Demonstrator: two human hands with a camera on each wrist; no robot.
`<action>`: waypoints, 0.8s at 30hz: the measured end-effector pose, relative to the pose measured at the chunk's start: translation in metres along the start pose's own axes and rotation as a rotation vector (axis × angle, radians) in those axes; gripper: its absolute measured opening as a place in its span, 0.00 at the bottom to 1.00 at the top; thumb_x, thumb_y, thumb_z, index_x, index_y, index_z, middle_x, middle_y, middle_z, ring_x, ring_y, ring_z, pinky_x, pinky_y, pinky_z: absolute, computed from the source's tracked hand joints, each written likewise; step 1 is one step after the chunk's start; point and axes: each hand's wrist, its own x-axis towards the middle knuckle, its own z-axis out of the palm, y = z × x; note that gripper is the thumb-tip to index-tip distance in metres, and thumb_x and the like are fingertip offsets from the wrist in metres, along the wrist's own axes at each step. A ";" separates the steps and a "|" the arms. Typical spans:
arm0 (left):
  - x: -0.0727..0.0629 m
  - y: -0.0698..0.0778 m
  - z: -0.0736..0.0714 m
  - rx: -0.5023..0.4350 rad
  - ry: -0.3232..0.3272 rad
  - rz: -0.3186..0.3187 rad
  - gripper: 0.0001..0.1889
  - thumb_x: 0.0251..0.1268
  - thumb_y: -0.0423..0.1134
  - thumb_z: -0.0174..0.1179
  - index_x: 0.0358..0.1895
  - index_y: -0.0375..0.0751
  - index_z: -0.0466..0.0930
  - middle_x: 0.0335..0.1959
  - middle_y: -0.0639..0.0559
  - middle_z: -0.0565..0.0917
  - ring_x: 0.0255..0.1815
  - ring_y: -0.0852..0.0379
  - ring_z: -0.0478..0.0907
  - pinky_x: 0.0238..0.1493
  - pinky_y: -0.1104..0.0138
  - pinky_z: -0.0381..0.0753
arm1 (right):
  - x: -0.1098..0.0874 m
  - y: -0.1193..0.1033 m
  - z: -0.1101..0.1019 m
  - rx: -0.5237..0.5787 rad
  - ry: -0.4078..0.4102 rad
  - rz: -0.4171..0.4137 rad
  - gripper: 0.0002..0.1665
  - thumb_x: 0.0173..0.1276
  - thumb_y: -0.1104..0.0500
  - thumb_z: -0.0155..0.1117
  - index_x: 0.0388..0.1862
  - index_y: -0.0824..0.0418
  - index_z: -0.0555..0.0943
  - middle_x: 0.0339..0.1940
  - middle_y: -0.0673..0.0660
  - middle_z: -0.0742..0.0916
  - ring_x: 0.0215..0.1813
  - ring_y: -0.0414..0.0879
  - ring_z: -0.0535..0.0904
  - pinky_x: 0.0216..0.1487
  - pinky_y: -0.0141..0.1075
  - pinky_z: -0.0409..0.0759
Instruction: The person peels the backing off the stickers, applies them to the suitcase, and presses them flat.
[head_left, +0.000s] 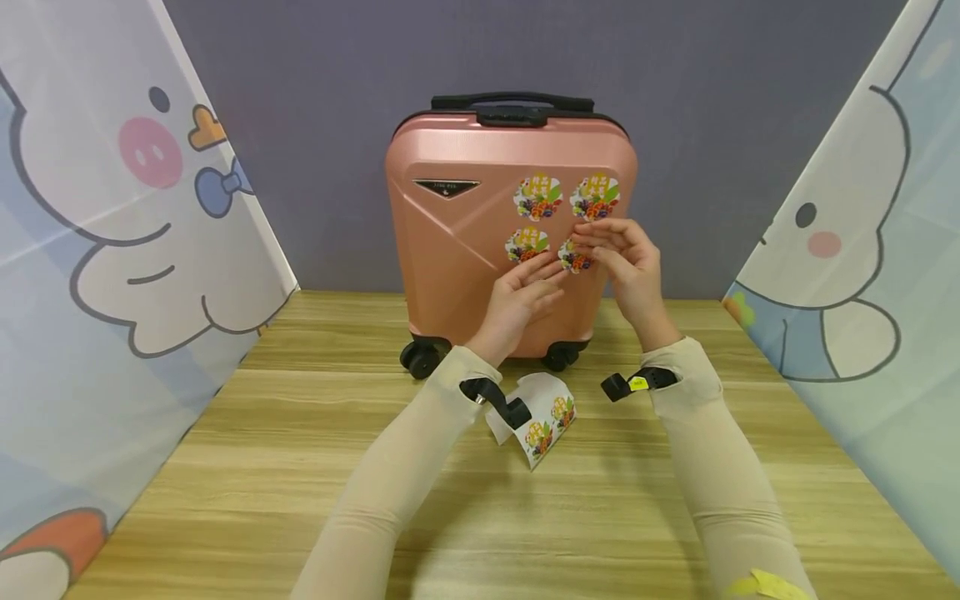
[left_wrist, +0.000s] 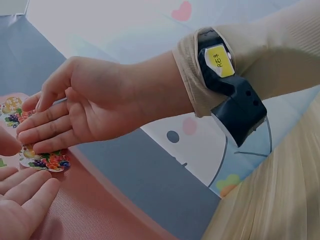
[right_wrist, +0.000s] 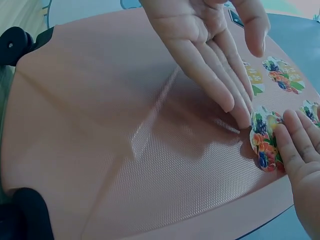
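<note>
A pink suitcase (head_left: 465, 292) stands upright, with several round fruit-print stickers on the right part of its front. My right hand (head_left: 636, 271) lays nearly straight fingers over the lower right sticker (right_wrist: 262, 137), which lies against the shell. Next to it, my left hand (head_left: 513, 308) reaches up palm-side out, its extended fingertips at that sticker's left edge. In the left wrist view, part of the sticker (left_wrist: 50, 162) shows below the right fingers. The lower left sticker (head_left: 527, 243) and the upper ones (head_left: 537, 197) sit on the shell, apart from the hands.
A curled white sticker sheet (head_left: 551, 417) with fruit stickers lies on the wooden table (head_left: 300, 467) in front of the suitcase, partly behind the left wrist camera. A grey panel (head_left: 300, 125) stands behind; cartoon-printed sheets (head_left: 825, 317) line both sides.
</note>
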 end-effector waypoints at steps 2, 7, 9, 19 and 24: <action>-0.001 0.000 -0.001 -0.018 -0.005 0.008 0.25 0.73 0.24 0.51 0.72 0.32 0.66 0.66 0.36 0.74 0.66 0.43 0.74 0.64 0.52 0.73 | 0.000 0.000 0.000 -0.018 0.005 -0.001 0.15 0.72 0.76 0.49 0.53 0.71 0.77 0.50 0.60 0.86 0.52 0.50 0.84 0.56 0.41 0.82; -0.004 -0.002 -0.008 -0.034 0.040 0.014 0.23 0.73 0.24 0.51 0.69 0.30 0.70 0.64 0.34 0.76 0.64 0.41 0.75 0.64 0.48 0.73 | -0.001 0.001 0.001 -0.043 0.026 -0.003 0.14 0.72 0.75 0.50 0.53 0.72 0.77 0.49 0.59 0.86 0.52 0.49 0.84 0.55 0.40 0.82; -0.004 -0.004 -0.013 -0.027 0.067 0.029 0.21 0.72 0.23 0.51 0.67 0.27 0.71 0.63 0.32 0.76 0.63 0.41 0.76 0.63 0.50 0.75 | -0.002 0.002 0.002 -0.045 0.039 -0.003 0.14 0.71 0.75 0.50 0.52 0.72 0.77 0.48 0.59 0.87 0.51 0.49 0.85 0.55 0.40 0.82; -0.001 -0.006 -0.025 0.038 0.084 0.082 0.18 0.73 0.23 0.49 0.63 0.23 0.73 0.60 0.30 0.78 0.59 0.46 0.79 0.47 0.68 0.83 | -0.008 0.000 0.011 -0.060 0.088 0.110 0.13 0.71 0.76 0.51 0.50 0.70 0.78 0.46 0.58 0.88 0.48 0.48 0.86 0.54 0.38 0.82; -0.001 -0.008 -0.027 0.050 0.081 0.081 0.18 0.74 0.23 0.49 0.64 0.24 0.72 0.60 0.30 0.78 0.60 0.44 0.78 0.50 0.66 0.83 | -0.011 0.001 0.012 -0.096 0.079 0.198 0.12 0.73 0.74 0.53 0.52 0.70 0.78 0.45 0.55 0.88 0.49 0.47 0.85 0.55 0.38 0.81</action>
